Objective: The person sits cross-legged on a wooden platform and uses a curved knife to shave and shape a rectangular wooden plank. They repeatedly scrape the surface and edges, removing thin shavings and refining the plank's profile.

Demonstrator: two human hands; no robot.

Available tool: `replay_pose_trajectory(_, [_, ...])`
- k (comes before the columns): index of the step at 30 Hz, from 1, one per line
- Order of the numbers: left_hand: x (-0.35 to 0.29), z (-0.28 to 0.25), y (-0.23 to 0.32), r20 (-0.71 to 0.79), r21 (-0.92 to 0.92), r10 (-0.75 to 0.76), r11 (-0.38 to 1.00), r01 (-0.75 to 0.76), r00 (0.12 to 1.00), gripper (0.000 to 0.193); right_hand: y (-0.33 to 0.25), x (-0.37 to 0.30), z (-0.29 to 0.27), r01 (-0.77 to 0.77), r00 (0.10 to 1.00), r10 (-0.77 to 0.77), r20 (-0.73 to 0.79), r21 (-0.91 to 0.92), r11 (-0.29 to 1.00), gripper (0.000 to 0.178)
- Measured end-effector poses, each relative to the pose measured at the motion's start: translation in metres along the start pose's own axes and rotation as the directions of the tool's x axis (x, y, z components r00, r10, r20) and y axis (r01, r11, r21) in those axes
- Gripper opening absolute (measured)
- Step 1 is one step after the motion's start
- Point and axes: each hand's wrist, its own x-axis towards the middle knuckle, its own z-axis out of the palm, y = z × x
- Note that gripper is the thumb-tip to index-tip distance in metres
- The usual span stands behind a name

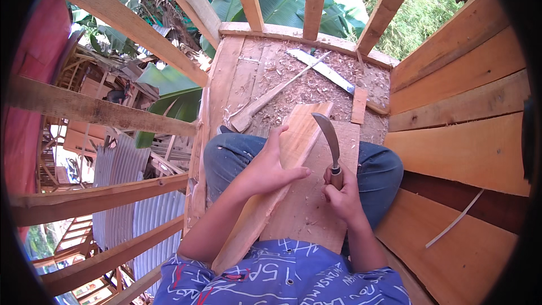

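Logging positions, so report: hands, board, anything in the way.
Right hand gripping knife, blade pointing away from body. Left hand spread at board. Board angled over wider plank. Saw beyond, not between hands.

One wide board [305, 209] serves as landmark. Over it are two hands, one left hand [276, 164] and one right hand [342, 189], and one curved knife [328, 135]. One long plank [300, 130] overlaps its left side. Beyond its far end: one saw [324, 70], one long wooden stick [265, 101], one small wood block [358, 107], four slanting bars [314, 3], shavings [271, 70] too many to count. Right of it: one thin strip [454, 220].
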Motion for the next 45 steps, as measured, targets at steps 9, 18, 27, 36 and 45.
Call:
replay_pose_trajectory(9, [0.0, 0.005, -0.023, -0.003, -0.117, 0.079, 0.99, -0.078, 0.997, 0.11, -0.008, -0.008, -0.013, 0.083, 0.992, -0.108, -0.059, -0.333, 0.939, 0.02])
replay_pose_trajectory(18, [-0.019, 0.001, -0.036, -0.027, -0.543, 0.139, 0.829, -0.132, 0.99, 0.101, -0.011, -0.01, 0.004, 0.206, 0.978, -0.185, 0.095, -0.56, 0.803, 0.024])
replay_pose_trajectory(27, [-0.027, 0.009, -0.049, 0.022, -0.647, 0.141, 0.757, -0.094, 0.99, 0.1, -0.04, -0.001, 0.01, 0.137, 0.988, -0.145, 0.048, -0.705, 0.696, 0.029])
replay_pose_trajectory(36, [-0.028, 0.006, -0.049, -0.013, -0.717, 0.123, 0.691, -0.095, 0.992, 0.093, -0.043, 0.008, 0.018, 0.065, 0.978, -0.201, -0.052, -0.842, 0.535, 0.041])
replay_pose_trajectory(45, [-0.025, 0.01, -0.056, -0.031, -0.726, 0.106, 0.682, -0.095, 0.994, 0.09, -0.033, 0.026, 0.01, 0.113, 0.923, -0.384, -0.03, -0.932, 0.344, 0.05])
